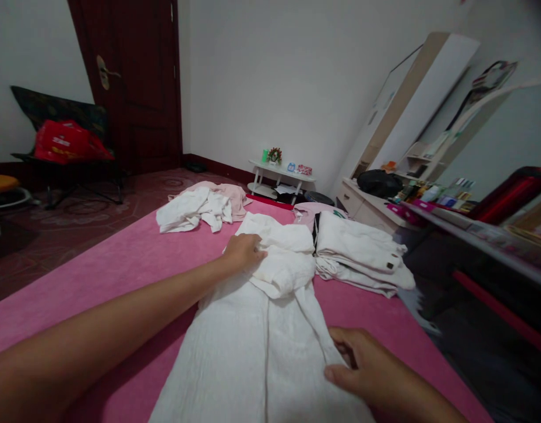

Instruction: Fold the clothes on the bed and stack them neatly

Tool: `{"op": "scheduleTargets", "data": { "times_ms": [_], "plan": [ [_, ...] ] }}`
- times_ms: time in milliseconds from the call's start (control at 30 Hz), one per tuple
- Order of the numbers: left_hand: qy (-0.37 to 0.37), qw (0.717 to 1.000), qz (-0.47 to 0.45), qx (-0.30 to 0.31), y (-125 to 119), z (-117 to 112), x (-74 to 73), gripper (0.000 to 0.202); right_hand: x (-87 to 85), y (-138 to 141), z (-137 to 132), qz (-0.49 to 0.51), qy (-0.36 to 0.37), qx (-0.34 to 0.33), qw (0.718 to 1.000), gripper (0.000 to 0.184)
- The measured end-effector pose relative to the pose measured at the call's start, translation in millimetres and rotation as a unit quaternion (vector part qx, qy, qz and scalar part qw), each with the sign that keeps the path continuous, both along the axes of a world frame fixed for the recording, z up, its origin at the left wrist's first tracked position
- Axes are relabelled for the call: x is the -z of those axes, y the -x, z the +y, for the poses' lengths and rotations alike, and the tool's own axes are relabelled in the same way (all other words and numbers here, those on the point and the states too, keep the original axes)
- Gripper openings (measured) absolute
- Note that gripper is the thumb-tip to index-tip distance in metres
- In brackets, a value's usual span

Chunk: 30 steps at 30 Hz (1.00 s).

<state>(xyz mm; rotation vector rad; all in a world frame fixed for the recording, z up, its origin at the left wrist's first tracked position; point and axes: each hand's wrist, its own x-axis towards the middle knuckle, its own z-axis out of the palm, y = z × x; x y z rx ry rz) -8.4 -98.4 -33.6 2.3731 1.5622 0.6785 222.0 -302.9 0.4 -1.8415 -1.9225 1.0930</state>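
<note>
A white garment [226,341] is laid out from the bottom edge to the centre of the frame, on a pink cover [120,264], its far part bunched in layers. The bunched cloth is touched at the centre by the left hand [245,252], the fingers bent over it; whether cloth is gripped there cannot be told. At the lower right, the garment's edge is met by the right hand [362,358], with fingers curled and thumb laid on the fabric; whether it is pinched cannot be told either. Folded white clothes [356,241] are stacked right of centre, and a loose heap of clothes [195,208] is seen left of centre.
</note>
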Motion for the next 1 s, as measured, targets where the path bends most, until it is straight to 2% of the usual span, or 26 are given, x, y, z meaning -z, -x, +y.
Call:
{"op": "scheduleTargets", "data": {
  "times_ms": [100,233,300,367,433,500,567,600,700,767,833,867,933,1000],
  "plan": [
    [0.014,0.997,-0.068,0.028,-3,23,-23.4,0.025,-17.4,17,1,0.127,0.027,0.023,0.991,0.020],
    [0.051,0.967,-0.250,0.005,8,54,-55.7,0.023,-37.4,44,3,0.232,0.021,0.015,0.972,0.020],
    [0.066,0.956,-0.285,-0.018,23,67,-60.2,0.020,-37.3,58,3,0.245,0.017,-0.010,0.969,0.023],
    [0.092,0.958,-0.268,-0.041,43,77,-52.6,0.020,-30.5,67,8,0.236,0.049,-0.054,0.969,0.026],
    [0.117,0.965,-0.225,-0.061,65,83,-35.4,0.020,-20.1,68,21,0.206,0.041,-0.080,0.974,0.023],
    [0.121,0.974,-0.178,-0.077,84,85,-14.5,0.021,-9.5,60,46,0.147,-0.073,-0.057,0.985,0.017],
    [0.111,0.978,-0.156,-0.087,95,84,4.0,0.020,-1.9,46,82,0.081,-0.236,-0.005,0.968,0.015],
    [0.105,0.979,-0.153,-0.090,98,83,11.2,0.020,0.2,39,101,0.063,-0.291,0.018,0.955,0.016],
    [0.093,0.981,-0.137,-0.101,99,78,24.1,0.019,1.9,26,156,0.036,-0.393,0.062,0.917,0.021],
    [0.085,0.982,-0.127,-0.110,97,75,26.5,0.021,5.0,26,183,0.008,-0.441,0.052,0.896,0.032],
    [0.076,0.983,-0.125,-0.112,95,70,24.7,0.028,14.4,32,200,-0.052,-0.443,0.007,0.895,0.047],
    [0.074,0.983,-0.126,-0.110,94,67,22.4,0.033,21.1,36,206,-0.092,-0.415,-0.019,0.905,0.053],
    [0.082,0.980,-0.137,-0.116,93,60,15.8,0.042,34.7,44,214,-0.176,-0.315,-0.064,0.931,0.058],
    [0.109,0.972,-0.169,-0.124,95,53,8.5,0.047,41.6,50,219,-0.241,-0.222,-0.088,0.941,0.057]
  ]
}}
